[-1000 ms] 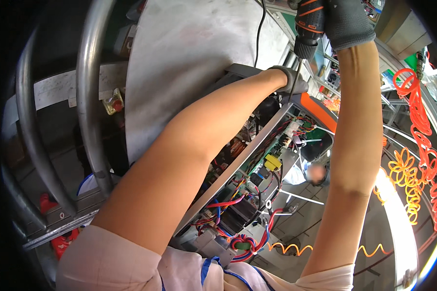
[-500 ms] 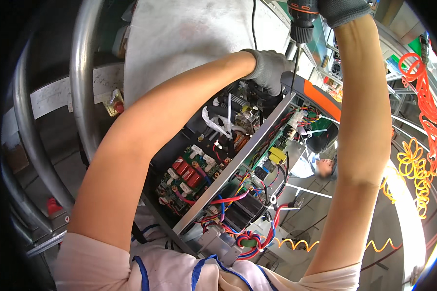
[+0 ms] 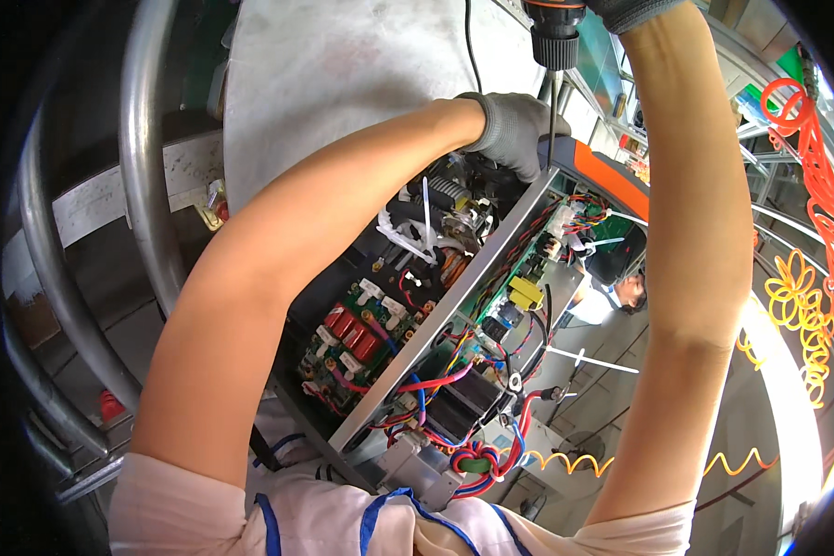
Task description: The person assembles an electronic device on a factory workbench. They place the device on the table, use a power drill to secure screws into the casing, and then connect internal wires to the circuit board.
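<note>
An opened electrical machine (image 3: 454, 306) lies before me, with circuit boards and wire bundles on both sides of a long metal divider (image 3: 445, 310). My gloved right hand (image 3: 635, 11) is closed on a power screwdriver (image 3: 554, 46) at the top edge; its grip is mostly out of the picture. The long bit (image 3: 553, 116) points down at the divider's far end, beside the orange-edged end panel (image 3: 607, 178). My gloved left hand (image 3: 514, 130) is bent over the machine's far end, next to the bit. Its fingertips are hidden, and I cannot make out what they hold.
A pale worktop (image 3: 343, 74) extends beyond the machine, with a black cable (image 3: 470, 42) on it. Curved metal rails (image 3: 144, 139) stand at left. Coiled red (image 3: 811, 176) and yellow (image 3: 797, 296) hoses hang at right. Another person (image 3: 612, 296) is some way off at right.
The power screwdriver has shifted slightly up and left in the picture, and its bit stands more upright. The whole view has moved a little; my left hand keeps its place on the machine.
</note>
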The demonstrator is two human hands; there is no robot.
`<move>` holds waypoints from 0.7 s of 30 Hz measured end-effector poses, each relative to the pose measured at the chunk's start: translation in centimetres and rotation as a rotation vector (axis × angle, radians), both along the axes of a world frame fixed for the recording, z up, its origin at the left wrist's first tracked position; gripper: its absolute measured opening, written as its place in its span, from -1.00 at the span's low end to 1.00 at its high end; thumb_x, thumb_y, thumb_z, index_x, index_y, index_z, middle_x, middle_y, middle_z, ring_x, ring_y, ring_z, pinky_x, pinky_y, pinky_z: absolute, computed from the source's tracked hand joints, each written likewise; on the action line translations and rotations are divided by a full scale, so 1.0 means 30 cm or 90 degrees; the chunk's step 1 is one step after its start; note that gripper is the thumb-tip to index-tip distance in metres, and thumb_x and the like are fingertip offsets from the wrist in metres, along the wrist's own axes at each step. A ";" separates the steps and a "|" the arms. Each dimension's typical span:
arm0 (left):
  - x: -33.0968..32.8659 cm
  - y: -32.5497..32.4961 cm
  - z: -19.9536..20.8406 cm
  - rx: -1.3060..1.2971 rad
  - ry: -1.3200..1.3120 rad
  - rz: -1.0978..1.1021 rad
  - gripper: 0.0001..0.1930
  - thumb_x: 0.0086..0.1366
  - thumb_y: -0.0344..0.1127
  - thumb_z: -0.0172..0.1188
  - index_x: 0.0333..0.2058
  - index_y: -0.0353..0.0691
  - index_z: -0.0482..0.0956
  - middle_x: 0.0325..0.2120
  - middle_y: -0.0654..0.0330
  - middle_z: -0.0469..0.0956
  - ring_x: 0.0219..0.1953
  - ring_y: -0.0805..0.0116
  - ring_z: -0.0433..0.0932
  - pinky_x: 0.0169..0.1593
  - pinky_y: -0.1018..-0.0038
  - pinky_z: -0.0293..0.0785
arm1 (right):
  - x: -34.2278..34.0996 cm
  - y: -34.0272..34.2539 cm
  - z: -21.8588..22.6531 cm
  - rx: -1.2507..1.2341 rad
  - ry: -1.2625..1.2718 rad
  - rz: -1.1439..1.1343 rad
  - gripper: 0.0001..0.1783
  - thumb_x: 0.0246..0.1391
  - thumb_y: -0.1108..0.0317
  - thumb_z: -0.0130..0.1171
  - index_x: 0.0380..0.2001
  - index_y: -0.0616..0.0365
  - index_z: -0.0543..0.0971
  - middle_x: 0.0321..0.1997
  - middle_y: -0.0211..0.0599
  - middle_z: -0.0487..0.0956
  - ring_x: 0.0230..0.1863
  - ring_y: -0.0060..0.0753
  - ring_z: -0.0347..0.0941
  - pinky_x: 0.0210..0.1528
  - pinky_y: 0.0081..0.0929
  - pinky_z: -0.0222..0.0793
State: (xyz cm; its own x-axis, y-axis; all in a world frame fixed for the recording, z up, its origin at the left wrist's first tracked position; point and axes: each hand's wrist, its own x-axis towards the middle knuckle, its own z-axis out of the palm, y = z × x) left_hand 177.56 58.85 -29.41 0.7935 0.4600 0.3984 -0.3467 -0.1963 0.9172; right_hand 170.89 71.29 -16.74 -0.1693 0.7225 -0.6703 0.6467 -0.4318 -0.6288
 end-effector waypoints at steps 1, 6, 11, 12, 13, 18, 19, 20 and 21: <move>0.000 -0.003 0.001 -0.007 -0.008 0.005 -0.31 -0.24 -0.25 0.35 -0.01 -0.20 0.41 -0.21 -0.03 0.47 -0.10 0.03 0.47 0.01 0.28 0.39 | 0.003 -0.001 0.003 -0.002 0.002 0.000 -0.72 -0.06 0.17 0.29 -0.44 0.12 0.46 -0.63 -0.42 0.50 -0.69 -0.65 0.40 -0.64 -0.74 0.33; 0.002 0.046 -0.031 -0.046 -0.040 -0.104 -0.25 -0.23 -0.33 0.30 0.08 -0.19 0.35 -0.08 0.00 0.46 -0.01 0.15 0.44 0.04 0.34 0.37 | 0.000 0.014 -0.005 0.000 0.017 0.024 -0.71 -0.05 0.17 0.29 -0.43 0.12 0.47 -0.63 -0.43 0.49 -0.69 -0.65 0.39 -0.65 -0.74 0.33; 0.078 0.121 -0.135 -0.231 -0.053 -0.139 -0.47 0.08 0.01 0.07 -0.03 -0.18 0.49 -0.09 0.08 0.51 0.07 0.16 0.38 0.10 0.21 0.25 | 0.048 0.002 0.012 0.012 0.011 0.004 -0.71 -0.05 0.17 0.29 -0.42 0.13 0.47 -0.64 -0.43 0.49 -0.70 -0.66 0.38 -0.65 -0.74 0.32; 0.078 0.119 -0.115 -0.319 -0.051 -0.082 -0.46 0.13 0.14 -0.02 -0.12 -0.18 0.56 -0.11 0.09 0.53 0.07 0.15 0.38 0.09 0.18 0.24 | 0.038 0.006 0.006 0.009 0.017 0.011 -0.71 -0.05 0.17 0.29 -0.42 0.13 0.47 -0.64 -0.43 0.49 -0.70 -0.66 0.38 -0.65 -0.74 0.32; 0.134 0.129 -0.098 -0.266 -0.031 -0.036 -0.41 0.16 0.24 -0.10 -0.27 -0.19 0.62 -0.15 0.09 0.55 -0.02 0.17 0.44 0.05 0.21 0.28 | 0.023 0.011 0.001 0.007 0.024 0.019 -0.71 -0.05 0.17 0.29 -0.42 0.13 0.47 -0.64 -0.43 0.49 -0.70 -0.66 0.38 -0.65 -0.74 0.32; 0.518 0.109 0.022 0.057 -0.099 0.094 -0.61 0.26 -0.11 -0.09 -0.12 -0.26 0.51 -0.22 0.01 0.55 -0.21 0.22 0.51 -0.13 0.28 0.39 | -0.041 -0.015 0.006 -0.002 0.021 0.037 -0.70 -0.05 0.16 0.28 -0.41 0.13 0.47 -0.64 -0.44 0.48 -0.70 -0.66 0.38 -0.65 -0.74 0.31; 0.535 0.090 0.055 -0.047 -0.097 0.010 -0.59 0.21 -0.14 -0.09 -0.11 -0.29 0.50 -0.14 -0.03 0.51 -0.13 0.16 0.51 -0.06 0.26 0.36 | -0.014 -0.019 0.005 -0.004 0.019 0.028 -0.70 -0.05 0.16 0.28 -0.40 0.14 0.47 -0.64 -0.44 0.48 -0.70 -0.66 0.37 -0.65 -0.74 0.31; 0.560 0.064 0.074 -0.107 -0.087 -0.045 -0.58 0.19 -0.16 -0.10 -0.10 -0.30 0.50 -0.09 -0.05 0.50 -0.07 0.14 0.49 -0.01 0.24 0.32 | 0.009 -0.025 0.007 -0.006 0.018 0.020 -0.70 -0.05 0.16 0.28 -0.40 0.14 0.47 -0.64 -0.44 0.48 -0.70 -0.66 0.37 -0.65 -0.74 0.31; 0.573 0.060 0.083 -0.170 -0.075 -0.080 -0.56 0.16 -0.17 -0.11 -0.08 -0.32 0.50 -0.05 -0.06 0.49 -0.02 0.13 0.47 0.05 0.23 0.29 | -0.003 -0.024 0.007 -0.010 0.021 0.029 -0.70 -0.05 0.16 0.28 -0.40 0.14 0.48 -0.64 -0.44 0.48 -0.70 -0.67 0.37 -0.65 -0.74 0.31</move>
State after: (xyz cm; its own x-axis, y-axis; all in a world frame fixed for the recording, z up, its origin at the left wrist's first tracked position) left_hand 194.76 60.66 -26.91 0.8067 0.4613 0.3695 -0.4598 0.0971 0.8827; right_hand 170.81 70.57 -16.52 -0.2239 0.7034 -0.6746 0.6454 -0.4117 -0.6434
